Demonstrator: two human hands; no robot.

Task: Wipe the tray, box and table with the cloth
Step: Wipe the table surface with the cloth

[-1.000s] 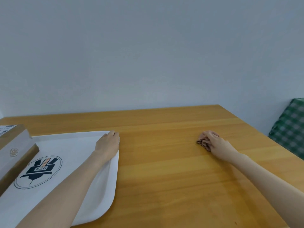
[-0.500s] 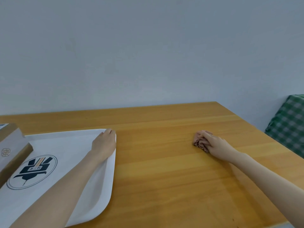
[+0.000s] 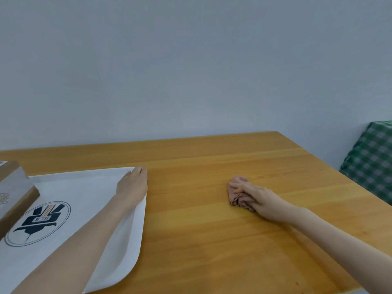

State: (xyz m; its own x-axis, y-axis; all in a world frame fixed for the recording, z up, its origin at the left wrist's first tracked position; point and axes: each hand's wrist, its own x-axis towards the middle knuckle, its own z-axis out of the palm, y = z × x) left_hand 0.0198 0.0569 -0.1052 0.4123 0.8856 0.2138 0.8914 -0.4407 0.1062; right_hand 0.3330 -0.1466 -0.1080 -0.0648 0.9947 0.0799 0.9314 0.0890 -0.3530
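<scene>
A white tray [image 3: 89,192] with a round dark logo lies on the left of the wooden table [image 3: 201,230]. My left hand [image 3: 132,184] holds the tray's far right corner, fingers curled over its rim. A grey and brown cardboard box [image 3: 12,187] stands on the tray's left side, cut off by the frame edge. On the bare wood to the right, my right hand [image 3: 256,196] presses a crumpled pink cloth [image 3: 234,192] flat against the table, fingers spread over it.
A grey wall runs behind the table's far edge. Something covered in green checked fabric [image 3: 371,162] stands beyond the table's right edge. The table's right and near edges are both in view.
My right hand has slid the cloth a little to the left along the table. My left hand stays on the tray corner. The view has drifted slightly to the right.
</scene>
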